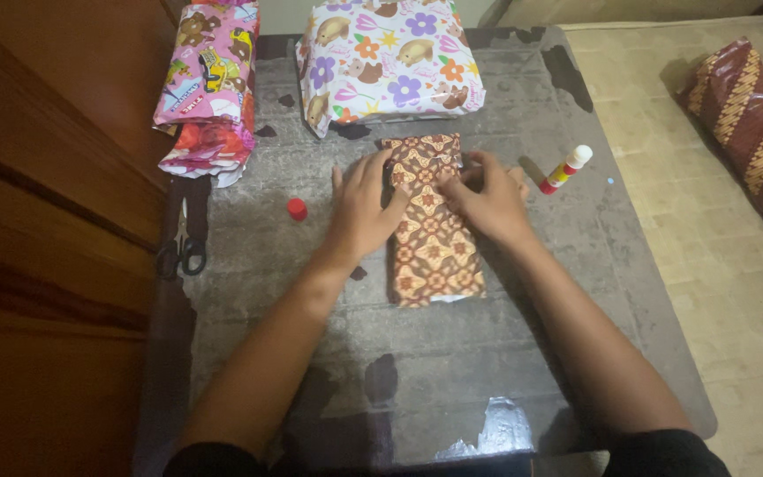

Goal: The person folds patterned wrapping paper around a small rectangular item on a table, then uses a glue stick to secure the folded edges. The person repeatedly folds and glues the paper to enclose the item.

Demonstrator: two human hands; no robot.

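Dim warm indoor light, soft shadows, mild grain, glare on near table [496, 424] edge

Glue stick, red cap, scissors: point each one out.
Glue stick [565, 170], head view, on its middle band.
Red cap [297, 208], head view, on its top.
Scissors [181, 250], head view, near the pivot above the handles.

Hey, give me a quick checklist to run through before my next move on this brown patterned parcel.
1. Left hand flat on the brown patterned parcel: ok.
2. Right hand pressing the paper fold near the far end: ok.
3. Glue stick within reach, uncapped: ok.
4. Red cap on the table, left of the parcel: ok.
5. Scissors at the table's left edge: ok.
6. Fold glued down: cannot tell.
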